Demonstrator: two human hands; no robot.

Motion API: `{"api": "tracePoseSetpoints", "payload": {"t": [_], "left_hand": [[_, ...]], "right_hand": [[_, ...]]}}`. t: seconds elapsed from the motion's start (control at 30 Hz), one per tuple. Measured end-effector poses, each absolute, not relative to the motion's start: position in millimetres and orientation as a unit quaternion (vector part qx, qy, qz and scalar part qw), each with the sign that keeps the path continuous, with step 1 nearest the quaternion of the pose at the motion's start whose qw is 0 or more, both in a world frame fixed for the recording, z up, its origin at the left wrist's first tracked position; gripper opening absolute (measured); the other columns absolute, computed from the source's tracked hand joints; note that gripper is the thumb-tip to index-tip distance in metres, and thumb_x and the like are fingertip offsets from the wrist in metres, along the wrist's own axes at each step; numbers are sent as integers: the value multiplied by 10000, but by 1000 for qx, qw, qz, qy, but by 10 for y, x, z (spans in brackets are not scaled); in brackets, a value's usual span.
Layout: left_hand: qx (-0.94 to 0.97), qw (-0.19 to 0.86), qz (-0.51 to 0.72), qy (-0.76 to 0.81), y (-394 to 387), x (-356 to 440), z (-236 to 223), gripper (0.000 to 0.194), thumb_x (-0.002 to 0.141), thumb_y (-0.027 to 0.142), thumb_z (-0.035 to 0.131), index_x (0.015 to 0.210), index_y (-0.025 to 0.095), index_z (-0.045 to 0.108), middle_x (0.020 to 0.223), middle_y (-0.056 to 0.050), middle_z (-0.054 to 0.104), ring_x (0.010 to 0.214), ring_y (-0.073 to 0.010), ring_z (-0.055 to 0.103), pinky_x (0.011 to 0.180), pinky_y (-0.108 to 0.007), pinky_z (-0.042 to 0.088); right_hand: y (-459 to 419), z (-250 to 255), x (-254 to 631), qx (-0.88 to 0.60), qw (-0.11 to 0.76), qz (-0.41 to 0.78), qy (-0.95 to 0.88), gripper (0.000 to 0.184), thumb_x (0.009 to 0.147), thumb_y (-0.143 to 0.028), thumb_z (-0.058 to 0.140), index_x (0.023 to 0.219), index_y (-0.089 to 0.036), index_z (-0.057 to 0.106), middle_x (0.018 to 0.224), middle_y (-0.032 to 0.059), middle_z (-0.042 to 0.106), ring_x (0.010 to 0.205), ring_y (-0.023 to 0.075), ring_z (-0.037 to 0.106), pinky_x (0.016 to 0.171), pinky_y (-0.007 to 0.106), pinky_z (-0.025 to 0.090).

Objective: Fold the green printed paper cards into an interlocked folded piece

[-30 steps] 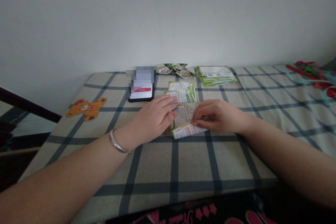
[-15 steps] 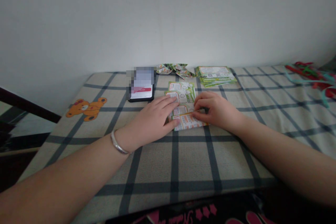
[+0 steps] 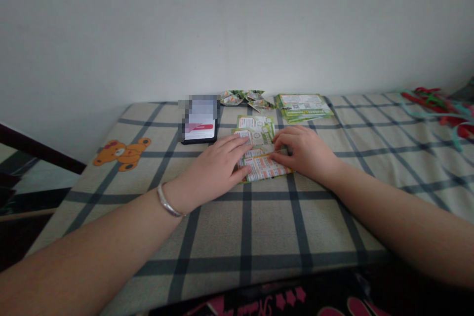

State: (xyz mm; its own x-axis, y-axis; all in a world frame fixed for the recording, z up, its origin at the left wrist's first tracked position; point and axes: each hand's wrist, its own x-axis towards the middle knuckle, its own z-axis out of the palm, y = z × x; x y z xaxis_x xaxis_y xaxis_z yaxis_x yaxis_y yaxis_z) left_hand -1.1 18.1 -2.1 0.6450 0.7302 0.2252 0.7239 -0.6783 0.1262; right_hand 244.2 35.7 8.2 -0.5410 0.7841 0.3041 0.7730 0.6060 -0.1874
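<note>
A printed green, white and orange paper sheet (image 3: pixel 267 167) lies on the tablecloth in front of me, its near part folded over toward the middle. My left hand (image 3: pixel 213 170) rests on the sheet's left side with fingers stretched out, the thumb at its lower left edge. At the sheet's right side, my right hand (image 3: pixel 305 152) has thumb and fingers closed on the edge of the folded part. Part of the paper is hidden under both hands.
Behind the sheet stand a phone (image 3: pixel 200 126) with a lit screen, several folded paper pieces (image 3: pixel 246 98), and a stack of similar printed sheets (image 3: pixel 305 107). Red, green and pale blue ribbons (image 3: pixel 440 108) lie far right. A wall (image 3: pixel 237 24) rises behind the checked tablecloth (image 3: pixel 218 242).
The sheet's folded near edge has shifted slightly away from me. My right hand has moved a little up and left along with it; my left hand has hardly moved.
</note>
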Motion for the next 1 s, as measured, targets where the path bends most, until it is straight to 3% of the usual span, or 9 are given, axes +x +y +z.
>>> {"api": "tracePoseSetpoints", "payload": {"t": [0.27, 0.63, 1.0], "left_hand": [[899, 15, 143, 414, 158, 0, -22, 512, 948, 412, 504, 1355, 101, 496, 1476, -162, 464, 1410, -266, 384, 1181, -451, 323], [892, 44, 168, 416, 157, -13, -48, 436, 906, 360, 567, 1264, 119, 506, 1477, -174, 447, 1417, -265, 373, 1172, -466, 340], [890, 63, 187, 411, 166, -12, -52, 394, 904, 357, 565, 1239, 152, 529, 1473, -151, 458, 1404, -266, 391, 1167, -485, 346]], "right_hand": [[322, 77, 2441, -466, 158, -30, -870, 318, 870, -435, 635, 1071, -189, 652, 1144, 112, 659, 1091, 296, 591, 958, 453, 436], [311, 28, 2451, -467, 172, -33, -867, 361, 797, -451, 718, 992, -168, 608, 1314, 161, 558, 1171, 326, 556, 986, 494, 469], [344, -51, 2469, -444, 199, -26, -873, 297, 804, -398, 713, 964, -189, 576, 1350, 178, 520, 1364, 371, 382, 1117, 571, 358]]}}
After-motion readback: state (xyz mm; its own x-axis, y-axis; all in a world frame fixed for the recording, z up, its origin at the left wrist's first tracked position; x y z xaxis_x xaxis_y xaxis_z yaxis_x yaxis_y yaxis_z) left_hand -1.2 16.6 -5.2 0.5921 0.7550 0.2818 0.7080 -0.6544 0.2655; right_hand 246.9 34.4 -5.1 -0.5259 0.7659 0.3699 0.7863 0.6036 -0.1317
